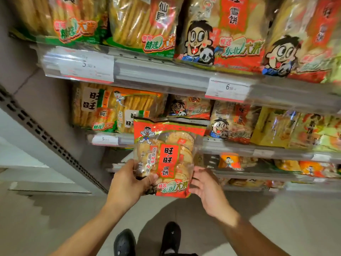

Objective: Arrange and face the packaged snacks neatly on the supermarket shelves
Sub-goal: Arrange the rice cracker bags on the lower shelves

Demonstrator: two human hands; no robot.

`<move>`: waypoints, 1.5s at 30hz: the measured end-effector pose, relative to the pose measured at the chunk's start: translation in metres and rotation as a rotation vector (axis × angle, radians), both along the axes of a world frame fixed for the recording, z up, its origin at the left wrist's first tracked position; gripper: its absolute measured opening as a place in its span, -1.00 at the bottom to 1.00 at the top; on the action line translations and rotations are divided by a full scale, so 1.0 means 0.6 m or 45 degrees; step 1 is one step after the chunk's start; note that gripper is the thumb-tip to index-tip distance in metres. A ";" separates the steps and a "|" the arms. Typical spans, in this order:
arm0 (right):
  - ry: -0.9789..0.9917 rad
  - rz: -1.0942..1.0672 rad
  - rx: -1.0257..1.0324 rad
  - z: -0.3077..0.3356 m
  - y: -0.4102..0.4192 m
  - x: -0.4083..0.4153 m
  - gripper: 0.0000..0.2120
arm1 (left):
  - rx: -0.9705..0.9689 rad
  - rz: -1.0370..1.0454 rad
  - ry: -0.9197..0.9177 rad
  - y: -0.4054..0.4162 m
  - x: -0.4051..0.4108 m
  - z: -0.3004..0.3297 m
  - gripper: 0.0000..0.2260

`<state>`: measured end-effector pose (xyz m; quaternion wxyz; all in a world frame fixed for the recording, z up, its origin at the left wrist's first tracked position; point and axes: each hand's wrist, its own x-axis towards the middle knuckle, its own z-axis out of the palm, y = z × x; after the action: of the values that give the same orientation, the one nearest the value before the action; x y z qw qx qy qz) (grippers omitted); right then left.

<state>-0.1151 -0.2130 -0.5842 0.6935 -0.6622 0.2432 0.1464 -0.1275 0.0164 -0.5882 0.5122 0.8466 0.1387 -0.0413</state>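
As seen from the head camera, which was the only view supplied, the findings were as follows.

Item in hand: a red rice-cracker packet [167, 156] was held upright in front of the shelving, off any shelf, printed face toward the person.

Left hand: the left hand [127, 182] gripped the packet's lower left edge, thumb across the front and fingers curled behind it.

Right hand: the right hand [204, 183] lay at the packet's lower right edge with fingers spread and only loosely bent. Contact appeared to be a light touch, not a closed grip.

Long axis: the packet's long axis ran vertically, top seam uppermost.

Governing relation: the packet sat directly above and between both hands. The middle shelf [258, 150] lay just behind and to the right of it, where matching red packets [230, 124] stood. The left hand carried the load, while the right hand was nearer that row.

Neighbouring stock: green-labelled cracker packets [96, 108] occupied the left of the same shelf.

Assessment: placement was judged not yet done. The packet would need to travel forward and rightward, kept upright.

Risk: the single firm grip at one corner could let the packet swing.
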 end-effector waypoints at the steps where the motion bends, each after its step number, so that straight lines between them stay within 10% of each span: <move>1: -0.076 0.032 -0.021 0.004 -0.006 0.001 -0.85 | 0.022 -0.010 -0.020 -0.014 0.015 0.006 -0.70; 19: -0.439 -0.072 -0.435 0.037 -0.084 0.261 -0.62 | 0.232 -0.001 -0.283 -0.153 0.256 0.059 -0.50; 35: -0.207 0.595 -0.804 0.035 -0.092 0.259 -0.28 | 0.480 -0.002 -0.064 -0.163 0.268 0.050 -0.53; 42: -0.413 0.236 -0.583 0.081 -0.121 0.150 -0.59 | 0.496 -0.205 -0.242 -0.159 0.196 0.056 -0.14; 45: -0.434 0.030 -0.545 0.082 -0.158 0.059 -0.72 | 0.573 -0.398 -0.480 -0.149 0.136 0.044 -0.27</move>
<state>-0.0799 -0.3077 -0.5350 0.5670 -0.8115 0.1406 -0.0140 -0.0458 -0.0729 -0.5618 0.3164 0.9423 -0.0844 0.0698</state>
